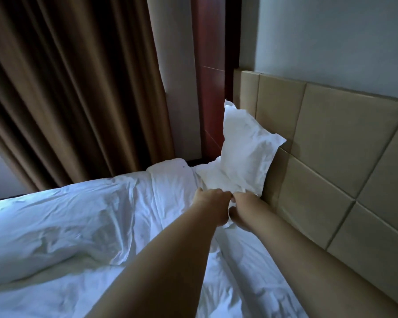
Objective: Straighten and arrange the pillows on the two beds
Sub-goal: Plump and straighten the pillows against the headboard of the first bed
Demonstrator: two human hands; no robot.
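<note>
Pillow (244, 148) stands tilted at the far corner of the bed (251, 260), leaning on the padded headboard (331, 138). It looks light and soft, with a creased white cotton case and a flat flap around it; the flap corners seem best to hold. The left hand (210, 203) and the right hand (244, 207), close together, grip its near lower edge. A crumpled white duvet (78, 214) lies beside.
</note>
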